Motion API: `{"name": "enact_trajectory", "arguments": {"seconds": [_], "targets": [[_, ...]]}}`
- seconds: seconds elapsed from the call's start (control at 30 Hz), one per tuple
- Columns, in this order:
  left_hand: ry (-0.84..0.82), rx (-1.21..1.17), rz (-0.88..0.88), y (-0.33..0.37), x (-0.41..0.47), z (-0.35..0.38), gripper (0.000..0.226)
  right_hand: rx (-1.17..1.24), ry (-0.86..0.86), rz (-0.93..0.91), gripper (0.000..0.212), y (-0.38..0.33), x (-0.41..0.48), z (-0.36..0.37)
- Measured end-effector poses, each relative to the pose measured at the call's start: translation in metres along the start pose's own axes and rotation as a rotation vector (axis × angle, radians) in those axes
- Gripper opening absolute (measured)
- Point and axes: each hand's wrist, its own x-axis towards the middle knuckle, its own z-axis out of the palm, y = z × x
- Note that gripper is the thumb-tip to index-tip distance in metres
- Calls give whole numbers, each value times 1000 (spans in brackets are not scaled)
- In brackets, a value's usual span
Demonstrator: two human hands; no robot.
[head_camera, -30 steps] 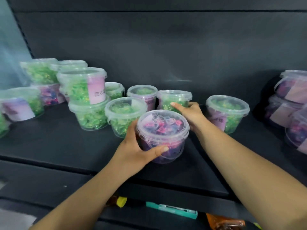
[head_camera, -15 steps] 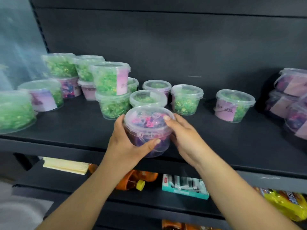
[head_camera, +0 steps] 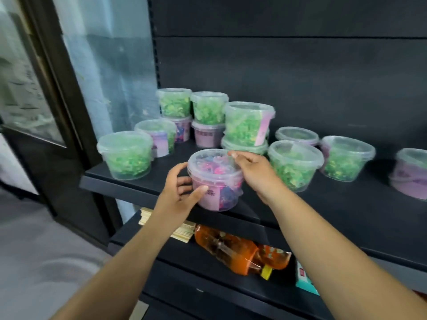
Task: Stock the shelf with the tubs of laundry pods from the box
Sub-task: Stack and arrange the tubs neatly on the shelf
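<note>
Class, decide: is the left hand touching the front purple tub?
Touching. The head view shows the left hand gripping the purple tub, thumb across its front wall.

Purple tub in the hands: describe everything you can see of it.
The purple tub is a round clear-plastic pot, upright, its clear lid shut over pink, blue and purple pods. A pale lilac label is on its front. It is at the front edge of the shelf; whether it rests there is unclear. The left hand grips its left side, thumb on the label; the right hand holds the lid's right rim.
</note>
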Motion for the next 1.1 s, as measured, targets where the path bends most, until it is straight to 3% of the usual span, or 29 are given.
{"name": "enact_trajectory", "arguments": {"seconds": [0.1,0.17,0.3,0.4,0.47,0.53,0.6,0.67,0.87,1.1], "targets": [[4,98,-4,1,3,-19,65,-81,-132,27,39,-13,5,18],[37,272,15,7,1,-40,58,-383,-164,-35,60,-17,11,24],[415,493,243,30,4,-97,57,-974,-193,-308,87,-31,11,45],[392,778,321,34,32,-133,77,-1192,-283,-306,91,-41,20,62],[317,1057,304,19,56,-151,95,-1186,-334,-261,92,-46,31,71],[186,1183,148,3,72,-163,91,-1203,-377,-223,98,-47,43,76],[53,1094,93,-11,84,-177,85,-1243,-379,-200,102,-46,54,84],[24,960,107,-15,91,-192,75,-1234,-331,-175,97,-44,62,91],[-192,766,253,-20,90,-210,108,-1009,-31,-93,77,-48,64,101],[-296,741,377,-24,113,-167,95,-755,274,-156,72,-90,45,82]]}}
